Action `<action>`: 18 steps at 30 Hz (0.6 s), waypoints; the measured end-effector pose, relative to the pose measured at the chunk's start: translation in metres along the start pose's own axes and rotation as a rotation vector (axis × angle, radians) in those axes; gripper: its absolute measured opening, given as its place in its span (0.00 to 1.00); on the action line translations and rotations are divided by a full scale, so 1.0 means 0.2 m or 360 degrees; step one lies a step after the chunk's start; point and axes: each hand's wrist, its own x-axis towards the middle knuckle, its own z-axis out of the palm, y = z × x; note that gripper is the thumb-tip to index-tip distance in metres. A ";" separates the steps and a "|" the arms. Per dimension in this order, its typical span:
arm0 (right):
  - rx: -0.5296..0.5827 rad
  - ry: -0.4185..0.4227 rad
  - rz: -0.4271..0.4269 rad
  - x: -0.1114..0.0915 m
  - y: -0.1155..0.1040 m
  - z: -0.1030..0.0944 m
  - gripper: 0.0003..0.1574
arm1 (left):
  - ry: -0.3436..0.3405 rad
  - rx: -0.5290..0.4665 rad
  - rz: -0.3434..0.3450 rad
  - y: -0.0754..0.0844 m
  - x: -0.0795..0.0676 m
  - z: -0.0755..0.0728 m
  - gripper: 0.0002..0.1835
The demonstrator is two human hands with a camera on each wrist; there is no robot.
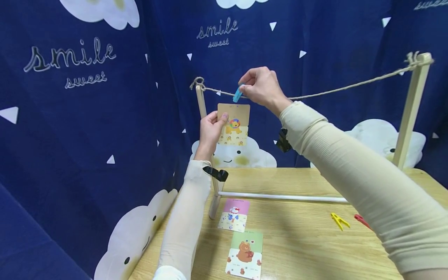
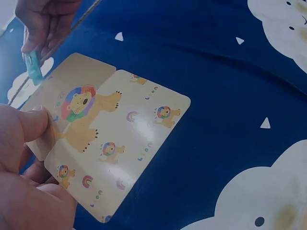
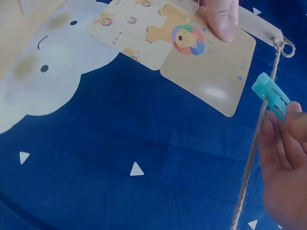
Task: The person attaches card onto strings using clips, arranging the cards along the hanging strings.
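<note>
My left hand [image 1: 210,130] pinches a lion card [image 1: 240,116] by its left edge, thumb on the front. The card hangs upright just under the twine [image 1: 322,92], its top edge a little below it. In the right wrist view the lion [image 3: 184,39] with its rainbow mane shows plainly. Between the thumb and fingers of my right hand [image 1: 262,86] is a blue clothespin [image 1: 237,94]. The clothespin [image 3: 272,95] overlaps the twine in the right wrist view, apart from the card. In the left wrist view the clothespin [image 2: 33,68] is beyond the card's top edge.
Two wooden posts [image 1: 413,112] carry the twine, with a white bar [image 1: 280,196] low between them. On the wooden table [image 1: 297,249] lie a pink rabbit-like card [image 1: 233,216], a green bear card [image 1: 245,254], a yellow clothespin [image 1: 338,220] and a red clothespin [image 1: 362,220], partly behind my right sleeve.
</note>
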 end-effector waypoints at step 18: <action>-0.0029 -0.0103 -0.0021 -0.01 0.02 0.00 0.14 | -0.0016 -0.0043 0.0014 0.01 0.01 0.02 0.13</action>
